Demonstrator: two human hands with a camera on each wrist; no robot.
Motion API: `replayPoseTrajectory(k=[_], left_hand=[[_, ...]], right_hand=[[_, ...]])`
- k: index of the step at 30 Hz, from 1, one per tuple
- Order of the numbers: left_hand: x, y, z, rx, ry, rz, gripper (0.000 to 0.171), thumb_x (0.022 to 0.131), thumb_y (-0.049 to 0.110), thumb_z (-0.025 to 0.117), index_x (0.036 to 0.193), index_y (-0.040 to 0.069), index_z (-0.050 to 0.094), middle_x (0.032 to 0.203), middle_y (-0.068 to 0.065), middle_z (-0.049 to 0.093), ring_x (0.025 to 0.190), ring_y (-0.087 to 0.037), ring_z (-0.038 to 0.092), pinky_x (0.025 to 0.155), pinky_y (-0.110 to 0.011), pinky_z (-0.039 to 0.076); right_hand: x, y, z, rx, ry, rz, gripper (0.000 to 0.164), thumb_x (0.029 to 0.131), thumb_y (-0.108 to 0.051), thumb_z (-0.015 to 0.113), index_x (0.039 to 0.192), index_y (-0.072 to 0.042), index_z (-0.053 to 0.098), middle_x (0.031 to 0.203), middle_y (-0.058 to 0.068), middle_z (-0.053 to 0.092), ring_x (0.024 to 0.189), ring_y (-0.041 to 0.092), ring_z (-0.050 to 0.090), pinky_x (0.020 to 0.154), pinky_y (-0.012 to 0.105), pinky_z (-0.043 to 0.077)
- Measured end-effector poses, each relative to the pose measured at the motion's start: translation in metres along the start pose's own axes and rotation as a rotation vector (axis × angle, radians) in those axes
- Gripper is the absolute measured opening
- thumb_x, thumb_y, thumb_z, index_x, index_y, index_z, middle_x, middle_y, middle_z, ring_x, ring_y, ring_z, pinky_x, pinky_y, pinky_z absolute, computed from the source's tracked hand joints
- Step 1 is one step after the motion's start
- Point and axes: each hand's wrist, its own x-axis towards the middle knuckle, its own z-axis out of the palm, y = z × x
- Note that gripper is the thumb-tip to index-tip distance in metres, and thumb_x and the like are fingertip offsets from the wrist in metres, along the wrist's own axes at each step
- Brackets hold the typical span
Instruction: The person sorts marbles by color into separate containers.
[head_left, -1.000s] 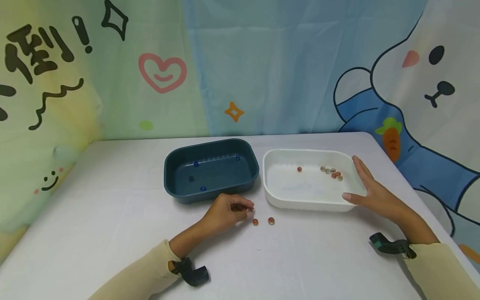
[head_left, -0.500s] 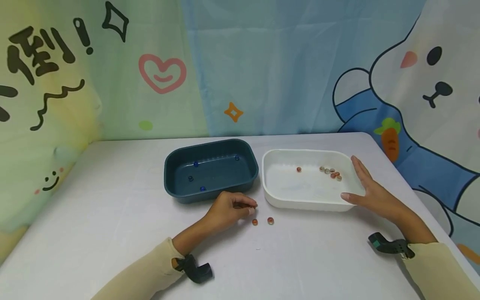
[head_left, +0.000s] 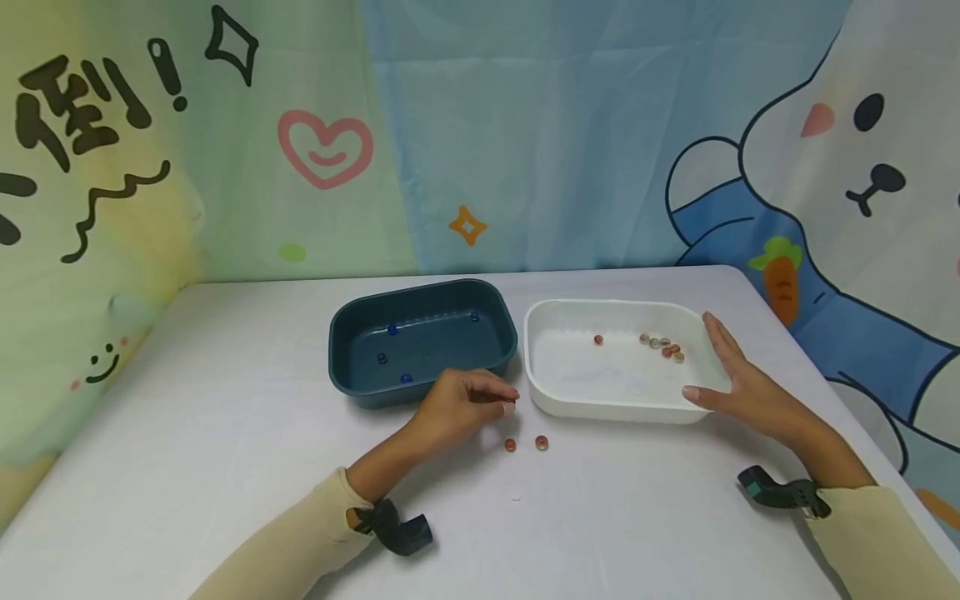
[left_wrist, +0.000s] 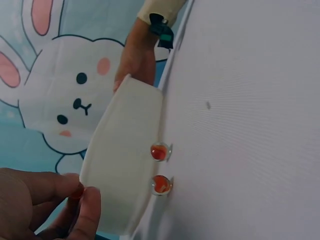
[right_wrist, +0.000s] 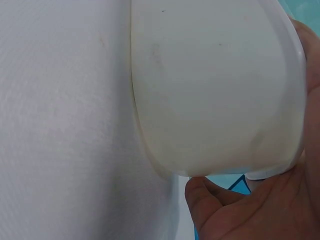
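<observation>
Between thumb and fingertips my left hand (head_left: 459,410) pinches an orange-red glass marble (left_wrist: 77,191), mostly covered by the fingers. This hand is in front of the dark blue basin's right corner and left of the white tray (head_left: 577,410). Two orange-and-clear marbles lie on the tablecloth just below it, a left one (head_left: 510,445) and a right one (head_left: 542,442). My right hand (head_left: 757,400) rests against the tray's right end, fingers straight and thumb spread along the front rim. Inside the tray are several orange and pale marbles (head_left: 667,352) and a lone orange marble (head_left: 598,340).
The dark blue basin (head_left: 352,385) stands left of the tray and holds several blue marbles (head_left: 407,378). Both containers sit on a white-covered table (head_left: 225,433). A printed cloth (head_left: 540,150) hangs behind the table.
My left hand has risen slightly away from the table, moving up and to the right with the pinched marble. The right hand and the tray have stayed in place.
</observation>
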Motion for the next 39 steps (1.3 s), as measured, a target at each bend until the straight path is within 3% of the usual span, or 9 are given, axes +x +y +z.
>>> replayPoseTrajectory(k=[9, 23, 39], left_hand=[[0.007, 0.011, 0.002, 0.030, -0.022, 0.008, 0.017, 0.086, 0.002, 0.070, 0.102, -0.002, 0.075, 0.098, -0.002, 0.069, 0.089, -0.013, 0.062, 0.077, -0.023, 0.052], [0.017, 0.023, 0.008, -0.022, -0.015, 0.016, 0.018, 0.090, 0.000, 0.066, 0.106, 0.003, 0.074, 0.105, -0.003, 0.067, 0.090, -0.013, 0.062, 0.078, -0.024, 0.053], [0.030, 0.027, 0.020, -0.018, 0.026, 0.114, 0.017, 0.089, -0.003, 0.067, 0.104, -0.002, 0.074, 0.103, -0.009, 0.067, 0.091, -0.014, 0.065, 0.079, -0.024, 0.054]], right_hand=[[-0.001, 0.001, 0.000, 0.002, 0.006, -0.012, 0.111, 0.085, -0.037, 0.071, 0.153, -0.031, -0.017, 0.159, 0.010, -0.020, 0.140, 0.053, -0.006, 0.085, 0.081, 0.018], [-0.002, 0.001, 0.001, 0.006, 0.008, -0.023, 0.111, 0.085, -0.036, 0.072, 0.153, -0.031, -0.016, 0.159, 0.009, -0.021, 0.140, 0.052, -0.006, 0.086, 0.081, 0.018], [-0.001, 0.001, 0.000, 0.014, 0.005, -0.018, 0.110, 0.085, -0.036, 0.071, 0.153, -0.032, -0.016, 0.159, 0.009, -0.021, 0.141, 0.051, -0.008, 0.086, 0.081, 0.018]])
